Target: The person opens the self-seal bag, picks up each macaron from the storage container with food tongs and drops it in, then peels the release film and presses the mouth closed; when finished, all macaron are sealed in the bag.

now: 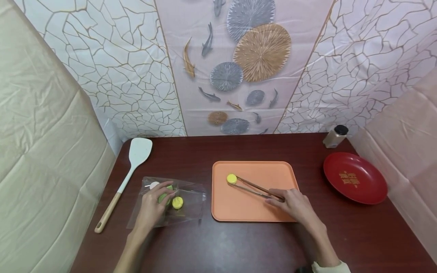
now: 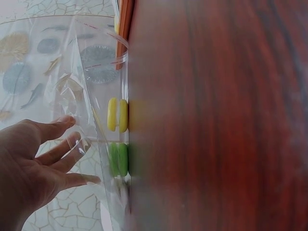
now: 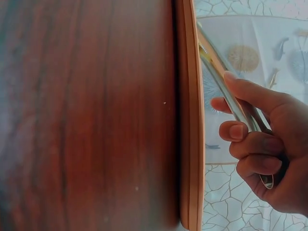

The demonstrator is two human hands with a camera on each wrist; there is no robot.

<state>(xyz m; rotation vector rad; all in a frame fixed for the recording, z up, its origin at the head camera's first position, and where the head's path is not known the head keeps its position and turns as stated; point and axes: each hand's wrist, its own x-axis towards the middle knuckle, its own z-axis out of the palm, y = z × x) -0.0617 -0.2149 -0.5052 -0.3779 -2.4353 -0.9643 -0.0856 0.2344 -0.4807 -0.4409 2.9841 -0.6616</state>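
Observation:
My left hand [image 1: 153,204] is over a clear plastic bag [image 1: 191,208], its thumb and fingertips pinching the raised film in the left wrist view. Inside the bag lie a yellow macaron [image 1: 177,203], a green macaron [image 2: 119,159] and a white one [image 1: 154,185], partly hidden by the hand. In my right hand [image 1: 291,203] are metal tongs [image 1: 252,184], gripped near their rear end with curled fingers. At the tongs' tips, a second yellow macaron [image 1: 231,179] is at the left part of the orange tray [image 1: 218,210]; whether it touches the tray is unclear.
A white spatula [image 1: 139,151] with a wooden handle lies left of the bag. Right of the tray are a red plate [image 1: 355,178] and a black-lidded jar [image 1: 335,136]. Patterned cloth [image 1: 218,98] hangs behind the dark table [image 1: 218,246].

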